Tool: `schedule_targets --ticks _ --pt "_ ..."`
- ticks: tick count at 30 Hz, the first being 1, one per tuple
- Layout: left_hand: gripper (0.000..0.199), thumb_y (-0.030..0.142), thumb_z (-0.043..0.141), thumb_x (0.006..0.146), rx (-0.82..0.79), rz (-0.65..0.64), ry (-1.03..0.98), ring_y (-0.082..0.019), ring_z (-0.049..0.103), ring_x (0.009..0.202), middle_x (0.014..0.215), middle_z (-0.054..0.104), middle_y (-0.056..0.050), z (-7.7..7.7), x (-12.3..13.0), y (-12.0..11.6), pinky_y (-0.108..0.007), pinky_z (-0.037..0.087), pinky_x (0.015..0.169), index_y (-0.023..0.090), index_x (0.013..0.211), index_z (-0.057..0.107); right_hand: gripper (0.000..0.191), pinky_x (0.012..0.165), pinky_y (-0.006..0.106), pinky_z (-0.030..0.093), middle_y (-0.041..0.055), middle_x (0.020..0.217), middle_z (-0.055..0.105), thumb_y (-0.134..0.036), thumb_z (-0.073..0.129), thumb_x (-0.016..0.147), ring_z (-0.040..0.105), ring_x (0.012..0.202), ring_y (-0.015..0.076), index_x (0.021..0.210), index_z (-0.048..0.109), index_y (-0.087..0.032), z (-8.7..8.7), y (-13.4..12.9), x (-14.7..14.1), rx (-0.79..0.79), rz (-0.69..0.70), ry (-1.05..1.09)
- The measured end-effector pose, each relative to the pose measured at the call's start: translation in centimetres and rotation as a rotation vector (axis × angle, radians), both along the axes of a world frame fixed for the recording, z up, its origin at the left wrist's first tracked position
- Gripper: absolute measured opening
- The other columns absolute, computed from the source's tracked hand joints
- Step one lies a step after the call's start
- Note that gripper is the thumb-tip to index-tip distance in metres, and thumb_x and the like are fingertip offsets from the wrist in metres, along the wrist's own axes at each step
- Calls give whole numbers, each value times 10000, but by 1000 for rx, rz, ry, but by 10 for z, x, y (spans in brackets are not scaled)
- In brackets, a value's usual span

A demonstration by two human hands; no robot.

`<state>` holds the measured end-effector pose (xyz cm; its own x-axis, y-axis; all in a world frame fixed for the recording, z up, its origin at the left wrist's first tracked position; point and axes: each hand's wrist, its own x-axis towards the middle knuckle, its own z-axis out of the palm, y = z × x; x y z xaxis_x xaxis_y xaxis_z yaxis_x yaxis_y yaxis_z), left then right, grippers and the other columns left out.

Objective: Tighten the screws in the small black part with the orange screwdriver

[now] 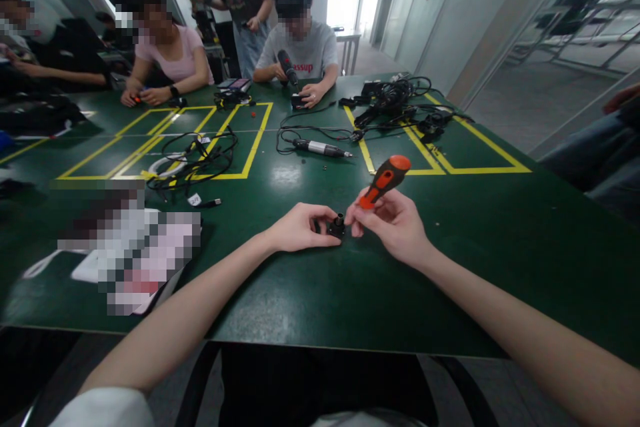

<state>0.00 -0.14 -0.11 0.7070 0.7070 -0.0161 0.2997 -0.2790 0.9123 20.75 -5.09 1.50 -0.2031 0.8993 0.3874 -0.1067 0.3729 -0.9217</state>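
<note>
My left hand [305,227] rests on the green table, its thumb and fingers closed around a small black part [337,227] with a short round tube standing up from it. Just to the right, my right hand [395,223] grips an orange and black screwdriver [385,181]. The screwdriver's handle tilts up and to the right; its lower end is hidden by my fingers. My right fingertips are close beside the black part, and whether they touch it I cannot tell.
Beyond my hands lies a black and silver electric screwdriver [320,148] with its cord. Black cables [393,103] are heaped at the back right, more cables [200,160] at the left. Phones [155,260] lie at the near left. Several people are across the green table [280,307].
</note>
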Motion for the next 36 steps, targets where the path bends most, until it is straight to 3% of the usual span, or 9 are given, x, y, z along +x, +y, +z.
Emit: schedule_targets --ticks 5,9,15,24,28,32,36 --pt "312 337 821 765 -1 -8 1 -94 596 654 822 711 -8 1 0 -1 -221 468 626 132 986 739 362 529 283 572 -2 690 674 -531 851 828 646 542 138 816 699 -203 5 -1 -1 24 -50 -55" --pt "335 346 818 764 1 1 2 -98 597 662 814 706 -10 0 0 -1 -217 464 623 130 1006 732 397 518 276 569 -3 653 665 -569 774 889 637 519 128 787 708 -192 6 -1 -1 24 -22 -61" --pt "332 361 827 753 -8 3 -1 -100 594 653 785 687 -1 1 0 -2 -223 469 626 131 969 724 336 545 282 596 21 764 756 -507 807 884 679 549 138 946 662 -210 2 -2 -1 7 -4 16" --pt "320 332 820 770 -1 -4 0 -97 589 657 805 701 -7 2 0 -2 -222 464 631 127 1001 740 355 537 291 574 4 659 673 -536 822 858 649 538 146 809 710 -203 8 -2 -1 28 -35 -75" --pt "343 347 823 768 4 3 -6 -96 593 655 821 709 -13 -2 -1 -1 -221 469 632 119 1007 729 378 546 284 587 18 695 700 -556 728 937 665 550 141 829 688 -196 6 -1 -1 9 15 -45" --pt "320 355 827 772 13 -2 -6 -96 592 654 785 691 0 -2 0 -1 -223 473 641 124 972 733 342 570 282 598 25 783 749 -527 754 928 680 575 138 976 637 -209 1 -1 -1 10 24 -1" --pt "311 348 835 763 -2 5 -1 -95 585 647 768 680 8 1 0 -2 -226 477 645 129 958 730 348 554 268 575 8 727 739 -519 791 898 663 553 132 912 617 -217 1 -2 -1 19 -10 -32"
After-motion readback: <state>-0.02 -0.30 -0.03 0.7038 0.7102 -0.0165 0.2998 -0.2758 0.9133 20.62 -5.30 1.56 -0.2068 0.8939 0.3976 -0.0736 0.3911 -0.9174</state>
